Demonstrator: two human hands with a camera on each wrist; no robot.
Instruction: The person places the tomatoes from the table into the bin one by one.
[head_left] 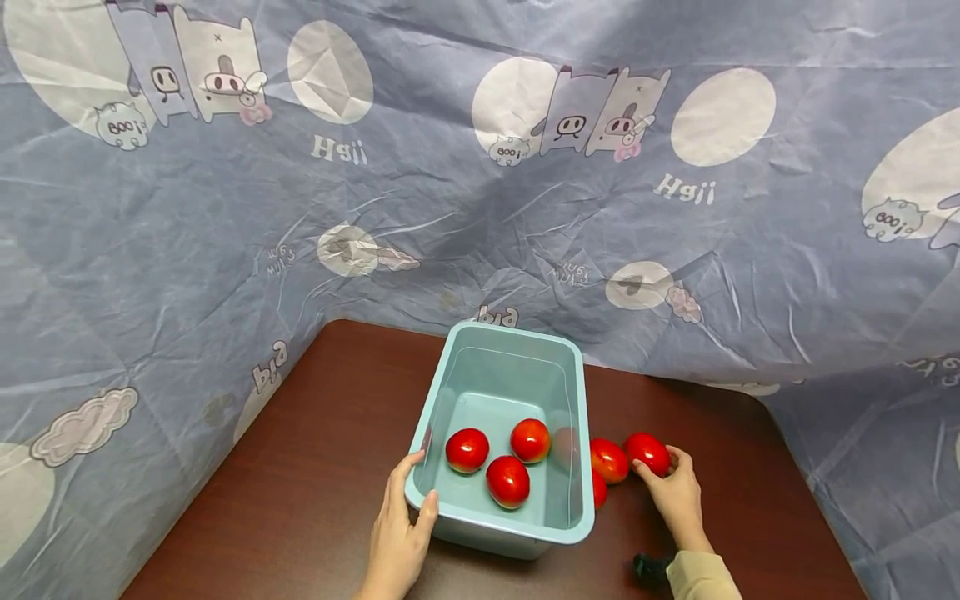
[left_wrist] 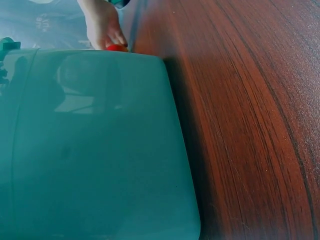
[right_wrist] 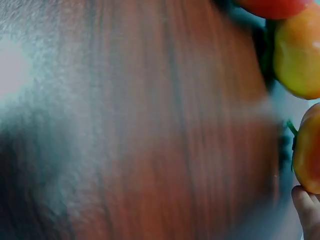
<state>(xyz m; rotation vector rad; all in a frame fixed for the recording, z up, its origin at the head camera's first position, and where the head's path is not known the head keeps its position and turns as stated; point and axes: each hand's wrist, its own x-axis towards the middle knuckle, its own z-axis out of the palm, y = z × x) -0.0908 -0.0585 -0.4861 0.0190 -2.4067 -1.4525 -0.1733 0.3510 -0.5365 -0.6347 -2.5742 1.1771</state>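
A pale blue-green plastic bin [head_left: 512, 533] stands on the table with three red tomatoes inside: one at left [head_left: 467, 451], one at right [head_left: 530, 441], one nearest me [head_left: 508, 482]. My left hand [head_left: 397, 529] holds the bin's near left corner, thumb on the front rim and fingers at the left side. In the left wrist view the bin's wall [left_wrist: 100, 150] fills much of the picture. To the right of the bin, my right hand [head_left: 677, 493] grips a tomato [head_left: 647, 454] between thumb and fingers. That tomato [right_wrist: 311, 150] shows a green stem in the right wrist view.
Beside the bin's right wall lie two more tomatoes, one farther back [head_left: 609, 461] and one partly hidden by the bin [head_left: 598, 490]. A small black object [head_left: 649, 568] is near my right sleeve. The brown table [head_left: 315, 442] meets a patterned blue-grey cloth [head_left: 450, 208] behind.
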